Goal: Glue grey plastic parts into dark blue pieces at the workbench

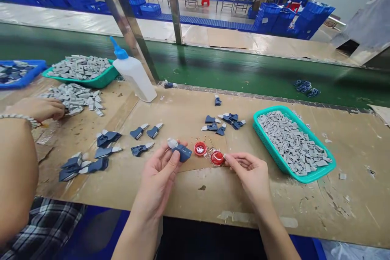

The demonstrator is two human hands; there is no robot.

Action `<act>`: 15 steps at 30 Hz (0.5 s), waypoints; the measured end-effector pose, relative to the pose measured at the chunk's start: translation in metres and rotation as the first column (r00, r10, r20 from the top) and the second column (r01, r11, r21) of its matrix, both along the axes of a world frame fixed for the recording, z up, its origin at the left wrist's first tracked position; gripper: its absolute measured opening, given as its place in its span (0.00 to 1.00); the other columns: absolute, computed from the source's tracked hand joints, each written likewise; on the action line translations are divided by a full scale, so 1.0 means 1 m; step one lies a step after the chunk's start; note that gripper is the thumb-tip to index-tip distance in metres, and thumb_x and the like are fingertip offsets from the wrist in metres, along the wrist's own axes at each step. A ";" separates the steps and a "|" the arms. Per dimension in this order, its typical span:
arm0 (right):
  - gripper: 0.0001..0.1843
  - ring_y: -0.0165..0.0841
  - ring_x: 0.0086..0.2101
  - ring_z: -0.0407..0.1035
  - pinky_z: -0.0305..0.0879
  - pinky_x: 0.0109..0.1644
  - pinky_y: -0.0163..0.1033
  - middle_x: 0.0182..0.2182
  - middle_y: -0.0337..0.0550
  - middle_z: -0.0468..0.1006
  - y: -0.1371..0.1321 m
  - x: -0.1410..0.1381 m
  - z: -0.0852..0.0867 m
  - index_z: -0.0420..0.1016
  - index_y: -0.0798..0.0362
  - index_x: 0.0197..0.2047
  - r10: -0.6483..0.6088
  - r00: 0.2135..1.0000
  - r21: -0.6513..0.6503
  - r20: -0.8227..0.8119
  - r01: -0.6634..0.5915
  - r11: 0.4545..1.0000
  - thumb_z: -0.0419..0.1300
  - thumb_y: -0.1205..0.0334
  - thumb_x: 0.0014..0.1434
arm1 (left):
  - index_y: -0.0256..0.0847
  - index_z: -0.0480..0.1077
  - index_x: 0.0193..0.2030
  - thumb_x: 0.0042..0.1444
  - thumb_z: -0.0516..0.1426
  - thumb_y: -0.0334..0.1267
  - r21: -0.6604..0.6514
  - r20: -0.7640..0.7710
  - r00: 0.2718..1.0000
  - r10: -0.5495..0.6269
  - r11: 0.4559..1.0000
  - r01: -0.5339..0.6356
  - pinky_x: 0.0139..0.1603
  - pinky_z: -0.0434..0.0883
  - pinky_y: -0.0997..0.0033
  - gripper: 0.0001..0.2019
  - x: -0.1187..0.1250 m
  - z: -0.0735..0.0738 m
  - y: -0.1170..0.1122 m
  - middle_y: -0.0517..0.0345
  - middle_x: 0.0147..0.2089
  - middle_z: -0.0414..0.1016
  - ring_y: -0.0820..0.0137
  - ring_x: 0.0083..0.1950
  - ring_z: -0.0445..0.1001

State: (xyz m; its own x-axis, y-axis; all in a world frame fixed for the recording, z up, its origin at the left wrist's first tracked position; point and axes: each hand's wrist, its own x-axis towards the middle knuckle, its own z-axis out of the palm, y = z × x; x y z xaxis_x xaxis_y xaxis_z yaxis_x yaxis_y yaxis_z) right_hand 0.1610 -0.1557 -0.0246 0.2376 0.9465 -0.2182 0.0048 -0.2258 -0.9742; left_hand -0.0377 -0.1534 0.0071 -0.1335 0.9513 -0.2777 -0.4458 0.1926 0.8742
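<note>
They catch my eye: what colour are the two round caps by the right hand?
The round caps are glossy red, best seen in the head view.

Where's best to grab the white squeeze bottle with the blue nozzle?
Wrap a hand around the white squeeze bottle's main body, below the blue nozzle, coming from the near side. The body is its widest, plainest part; the nozzle is narrow and tapered. A metal post stands behind it and a teal tray of grey pieces sits left, so those sides look tighter.
</note>
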 end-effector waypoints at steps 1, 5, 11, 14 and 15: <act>0.12 0.36 0.29 0.74 0.71 0.33 0.38 0.26 0.47 0.81 0.001 -0.001 -0.001 0.78 0.56 0.30 0.012 1.000 0.001 0.003 -0.012 1.000 0.68 0.55 0.48 | 0.41 0.72 0.47 0.52 0.62 0.36 -0.006 -0.002 1.000 0.002 1.000 -0.003 0.49 0.69 0.80 0.15 -0.002 -0.001 -0.001 0.55 0.48 0.77 0.74 0.47 0.74; 0.12 0.35 0.28 0.74 0.70 0.34 0.38 0.26 0.46 0.80 0.001 -0.004 -0.005 0.78 0.56 0.30 0.051 0.998 0.006 0.036 -0.051 0.999 0.68 0.55 0.48 | 0.41 0.71 0.48 0.53 0.61 0.35 -0.015 0.002 1.000 0.003 1.000 -0.003 0.49 0.69 0.81 0.14 -0.008 -0.003 -0.003 0.55 0.48 0.76 0.74 0.49 0.73; 0.13 0.35 0.28 0.74 0.70 0.32 0.38 0.25 0.46 0.80 0.001 -0.006 -0.006 0.78 0.56 0.29 0.075 0.995 0.003 0.072 -0.075 0.997 0.68 0.54 0.48 | 0.42 0.71 0.48 0.54 0.61 0.36 -0.004 -0.001 1.000 -0.012 1.000 0.012 0.50 0.69 0.80 0.14 -0.009 -0.005 -0.005 0.54 0.49 0.76 0.73 0.50 0.73; 0.13 0.34 0.27 0.73 0.68 0.31 0.36 0.24 0.45 0.79 0.002 -0.005 -0.004 0.78 0.56 0.29 0.085 0.996 -0.010 0.037 -0.085 0.996 0.68 0.54 0.48 | 0.41 0.71 0.48 0.52 0.62 0.36 -0.011 -0.006 1.000 -0.015 1.000 0.015 0.52 0.69 0.77 0.16 -0.008 -0.006 -0.006 0.53 0.49 0.76 0.70 0.52 0.72; 0.13 0.33 0.26 0.72 0.68 0.30 0.36 0.24 0.45 0.79 0.003 -0.004 -0.003 0.78 0.56 0.29 0.090 0.996 -0.017 0.019 -0.089 0.996 0.68 0.54 0.48 | 0.41 0.71 0.48 0.51 0.62 0.35 -0.011 -0.008 1.000 -0.017 1.000 0.017 0.52 0.68 0.76 0.16 -0.008 -0.006 -0.006 0.53 0.49 0.75 0.69 0.52 0.72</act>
State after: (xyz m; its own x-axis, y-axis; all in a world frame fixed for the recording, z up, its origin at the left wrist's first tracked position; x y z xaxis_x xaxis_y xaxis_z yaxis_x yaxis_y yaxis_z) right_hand 0.1570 -0.1531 -0.0278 0.1566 0.9606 -0.2296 0.0445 -0.2391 -0.9700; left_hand -0.0453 -0.1597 0.0010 -0.1195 0.9504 -0.2871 -0.4356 0.2096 0.8754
